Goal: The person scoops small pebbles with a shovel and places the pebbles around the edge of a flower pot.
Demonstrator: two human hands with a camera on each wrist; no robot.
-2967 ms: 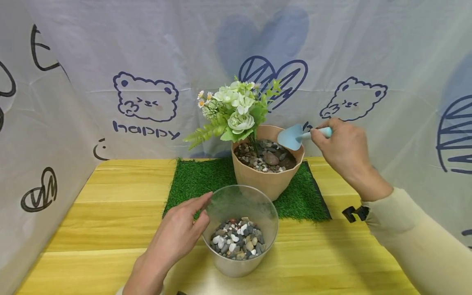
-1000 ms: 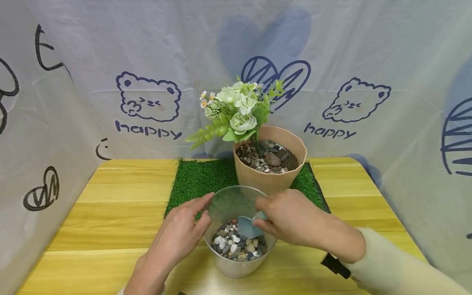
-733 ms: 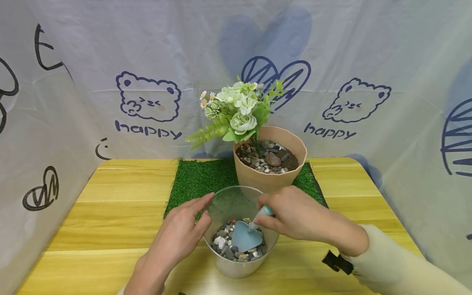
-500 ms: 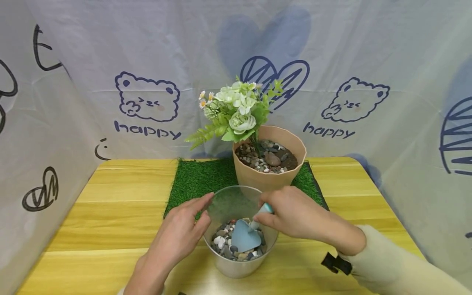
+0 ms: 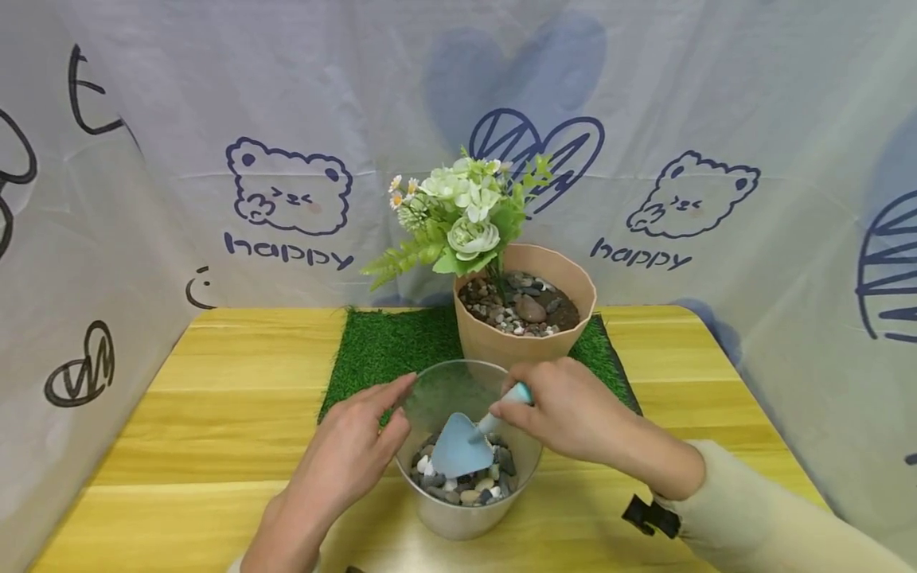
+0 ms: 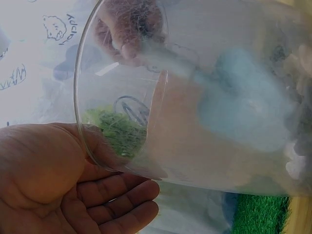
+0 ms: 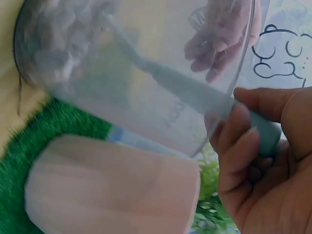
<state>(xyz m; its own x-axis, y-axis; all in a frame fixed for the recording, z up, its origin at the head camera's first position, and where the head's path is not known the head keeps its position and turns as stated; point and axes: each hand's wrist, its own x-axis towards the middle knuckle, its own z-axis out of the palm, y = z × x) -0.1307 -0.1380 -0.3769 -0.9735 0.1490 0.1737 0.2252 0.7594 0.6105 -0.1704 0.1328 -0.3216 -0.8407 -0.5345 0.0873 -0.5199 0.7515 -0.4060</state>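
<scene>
My right hand (image 5: 573, 410) grips the handle of a small light-blue trowel (image 5: 462, 447) inside a clear plastic bucket (image 5: 458, 521). The blade overlaps the pebbles (image 5: 476, 489), a mix of grey, white and tan, hiding some of them. In the right wrist view, fingers and thumb wrap the handle (image 7: 185, 90) where it crosses the rim. My left hand (image 5: 351, 454) rests at the bucket's left side, index finger and thumb touching near the rim. Its other fingers (image 6: 129, 207) lie loosely bent outside the wall in the left wrist view.
Behind the bucket, a peach flowerpot (image 5: 519, 342) holds soil, stones and a bunch of white-green flowers (image 5: 466, 207). The pot stands on a green turf mat (image 5: 394, 350) on a wooden table (image 5: 251, 398). A printed cloth (image 5: 401, 79) hangs behind.
My right hand has brought the trowel from over the flowerpot down into the bucket. The blade has pushed among the pebbles, then shifted up and left. My left hand has stayed at the rim.
</scene>
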